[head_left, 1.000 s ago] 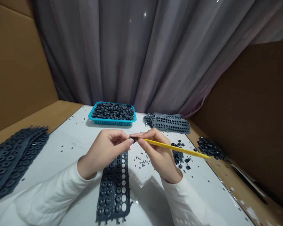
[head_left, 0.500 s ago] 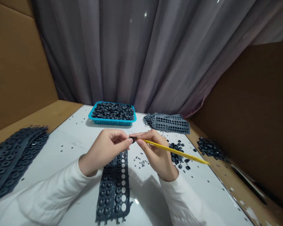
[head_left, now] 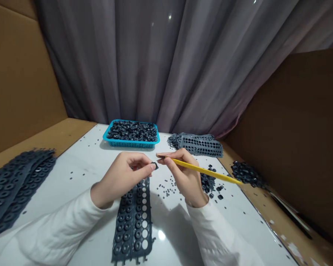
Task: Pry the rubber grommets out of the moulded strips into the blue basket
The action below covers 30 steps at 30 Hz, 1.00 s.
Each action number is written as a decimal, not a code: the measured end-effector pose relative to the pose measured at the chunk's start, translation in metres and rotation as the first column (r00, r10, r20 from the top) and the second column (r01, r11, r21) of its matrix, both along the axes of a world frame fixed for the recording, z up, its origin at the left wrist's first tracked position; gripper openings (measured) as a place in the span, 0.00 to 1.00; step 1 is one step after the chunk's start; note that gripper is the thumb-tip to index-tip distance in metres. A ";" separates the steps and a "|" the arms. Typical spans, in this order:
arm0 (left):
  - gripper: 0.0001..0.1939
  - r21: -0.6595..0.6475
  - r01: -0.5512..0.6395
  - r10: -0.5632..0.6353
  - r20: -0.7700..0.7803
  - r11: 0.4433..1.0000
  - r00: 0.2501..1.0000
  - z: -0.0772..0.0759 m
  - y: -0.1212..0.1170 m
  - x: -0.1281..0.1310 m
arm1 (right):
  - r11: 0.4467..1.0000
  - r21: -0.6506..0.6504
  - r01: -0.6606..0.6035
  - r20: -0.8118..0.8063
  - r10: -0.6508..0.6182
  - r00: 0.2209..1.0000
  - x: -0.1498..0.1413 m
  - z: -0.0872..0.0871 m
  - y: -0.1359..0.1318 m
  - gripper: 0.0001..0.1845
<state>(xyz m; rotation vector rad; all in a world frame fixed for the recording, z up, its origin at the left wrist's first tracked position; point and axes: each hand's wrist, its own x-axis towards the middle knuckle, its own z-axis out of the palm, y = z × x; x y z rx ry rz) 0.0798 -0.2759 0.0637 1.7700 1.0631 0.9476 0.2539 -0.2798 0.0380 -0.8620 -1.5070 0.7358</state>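
Between the thumb and fingers of my left hand (head_left: 129, 175) is a small black rubber piece (head_left: 155, 166). My right hand (head_left: 184, 179) grips a slim yellow tool (head_left: 208, 172) like a pen; its dark tip points left, a short way from the piece and apart from it. What kind of tool it is I cannot tell. Below my left hand lies a dark rubber sheet (head_left: 130, 225) with rows of ring-shaped parts and a column of open holes along its right side. My left hand hides the sheet's far end.
A blue basket (head_left: 131, 143) full of small black pieces stands at the back. Perforated sheets (head_left: 201, 145) lie behind my right hand, and more ringed sheets (head_left: 16, 188) at the left. Loose black pieces (head_left: 208, 181) and tiny discs (head_left: 166, 189) are scattered on the white table (head_left: 80, 199).
My right hand has drawn the tool's tip away from the black piece, slightly up and to the right. My left hand stays in place, holding the piece.
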 end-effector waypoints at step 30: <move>0.11 -0.059 0.025 -0.021 0.062 0.998 0.998 -0.003 0.004 0.000 | 0.962 -0.111 -0.249 -0.134 0.233 0.963 0.000 0.009 -0.004 0.03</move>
